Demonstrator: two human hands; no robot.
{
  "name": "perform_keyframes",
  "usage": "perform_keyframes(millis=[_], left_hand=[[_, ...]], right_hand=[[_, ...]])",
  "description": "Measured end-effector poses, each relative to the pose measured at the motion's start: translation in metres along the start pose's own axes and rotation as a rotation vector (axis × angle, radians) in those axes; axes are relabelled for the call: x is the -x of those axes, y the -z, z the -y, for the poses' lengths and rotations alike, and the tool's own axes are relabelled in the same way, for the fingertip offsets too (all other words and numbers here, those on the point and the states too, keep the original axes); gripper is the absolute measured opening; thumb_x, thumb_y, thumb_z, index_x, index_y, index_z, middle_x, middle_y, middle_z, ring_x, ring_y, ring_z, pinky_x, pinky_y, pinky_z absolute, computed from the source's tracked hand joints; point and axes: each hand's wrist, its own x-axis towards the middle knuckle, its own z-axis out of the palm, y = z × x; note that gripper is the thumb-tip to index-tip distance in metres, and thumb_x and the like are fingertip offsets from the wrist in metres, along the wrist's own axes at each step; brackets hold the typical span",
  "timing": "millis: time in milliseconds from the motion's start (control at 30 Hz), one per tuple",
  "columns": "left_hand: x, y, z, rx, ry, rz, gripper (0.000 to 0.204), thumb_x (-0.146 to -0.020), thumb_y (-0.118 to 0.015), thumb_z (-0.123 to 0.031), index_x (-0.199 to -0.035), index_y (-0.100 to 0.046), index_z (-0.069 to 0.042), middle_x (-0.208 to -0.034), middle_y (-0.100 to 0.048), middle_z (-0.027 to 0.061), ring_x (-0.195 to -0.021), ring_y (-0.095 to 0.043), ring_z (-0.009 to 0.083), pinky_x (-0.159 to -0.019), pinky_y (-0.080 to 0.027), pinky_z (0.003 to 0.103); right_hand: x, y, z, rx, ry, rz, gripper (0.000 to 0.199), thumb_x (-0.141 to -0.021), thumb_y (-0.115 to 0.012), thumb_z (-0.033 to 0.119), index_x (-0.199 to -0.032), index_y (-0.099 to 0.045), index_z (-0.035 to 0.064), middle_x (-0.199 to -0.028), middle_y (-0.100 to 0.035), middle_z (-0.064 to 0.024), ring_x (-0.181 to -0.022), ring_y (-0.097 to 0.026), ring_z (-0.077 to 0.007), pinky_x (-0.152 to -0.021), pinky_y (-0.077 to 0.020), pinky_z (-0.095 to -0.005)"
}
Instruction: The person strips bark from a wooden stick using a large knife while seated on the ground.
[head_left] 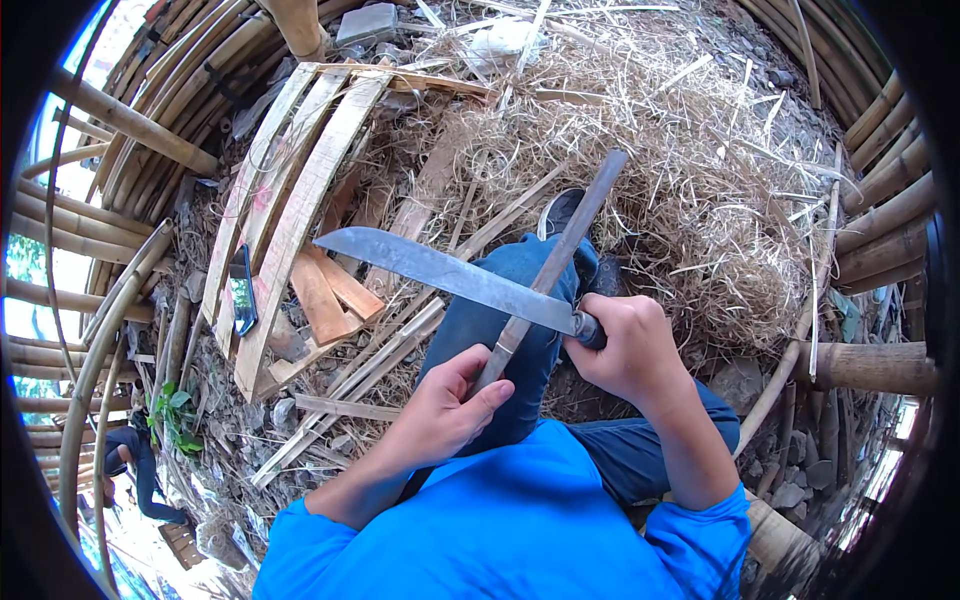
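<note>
We sit on bare ground strewn with dry shavings [640, 170] and split bamboo slats [300, 190], ringed by stacked bamboo poles [130, 125]; a phone [243, 290] lies among the offcuts to our left.

Our left fingers [470, 385] are curled tight around the near end of a long bamboo strip [560, 255], thumb pressed along its face. The strip runs from that hand up and away over our blue-trousered knee [500, 300], its far end pointing into the shavings. Our right fingers [625, 320] are wrapped fully around the handle of a machete [450, 275]; its blade lies across the strip just above the left hand, tip pointing left.

We judge that we are mid-way through paring the strip, the edge set for a shaving cut. The next stroke calls for a shallow blade angle, a push away from the body along the grain, and a firm left grip kept behind the edge.
</note>
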Motion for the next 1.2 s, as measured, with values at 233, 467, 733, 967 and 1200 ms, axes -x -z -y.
perform_keyframes(millis=[233,467,733,967,1200], left_hand=[[0.001,-0.009,0.000,0.005,-0.019,-0.056,0.017,-0.101,-0.052,-0.021,-0.092,-0.045,-0.008,-0.065,-0.036,-0.0068,-0.054,-0.033,0.0008,-0.045,-0.024,0.021],[0.001,-0.010,-0.001,-0.263,-0.029,-0.171,0.022,-0.101,-0.049,-0.024,-0.088,-0.046,-0.006,-0.065,-0.044,-0.0035,-0.058,-0.038,0.0037,-0.049,-0.031,0.023],[0.000,-0.008,0.002,-0.369,-0.029,-0.208,0.025,-0.101,-0.050,-0.023,-0.086,-0.045,-0.004,-0.057,-0.047,0.0018,-0.054,-0.041,0.0063,-0.048,-0.034,0.028],[-0.001,-0.006,0.003,-0.442,-0.070,-0.219,0.026,-0.101,-0.049,-0.024,-0.086,-0.044,-0.004,-0.055,-0.047,0.0029,-0.053,-0.042,0.0074,-0.047,-0.035,0.029],[0.000,-0.008,0.003,-0.437,-0.067,-0.211,0.026,-0.101,-0.049,-0.025,-0.086,-0.044,-0.004,-0.055,-0.048,0.0034,-0.052,-0.043,0.0077,-0.047,-0.035,0.029]], right_hand=[[-0.001,0.005,0.004,0.178,-0.046,0.013,0.024,-0.068,-0.073,0.025,-0.067,-0.059,0.0059,-0.065,-0.063,-0.0132,-0.064,-0.065,-0.0323,-0.058,-0.0511,-0.0425],[-0.001,0.005,0.007,0.240,-0.088,0.079,0.022,-0.066,-0.074,0.024,-0.069,-0.062,0.0059,-0.066,-0.064,-0.0128,-0.065,-0.065,-0.0312,-0.059,-0.0520,-0.0419],[0.001,-0.006,0.001,0.219,-0.097,-0.014,0.021,-0.063,-0.075,0.021,-0.074,-0.065,0.0058,-0.066,-0.064,-0.0127,-0.065,-0.066,-0.0304,-0.060,-0.0523,-0.0408],[-0.002,-0.015,0.000,0.145,-0.093,-0.133,0.014,-0.072,-0.066,0.013,-0.066,-0.057,0.0043,-0.061,-0.058,-0.0168,-0.061,-0.060,-0.0369,-0.055,-0.0469,-0.0448],[-0.010,-0.007,-0.016,0.276,-0.153,-0.141,0.019,-0.065,-0.074,0.020,-0.073,-0.064,0.0062,-0.066,-0.064,-0.0141,-0.063,-0.065,-0.0333,-0.059,-0.0522,-0.0418]])
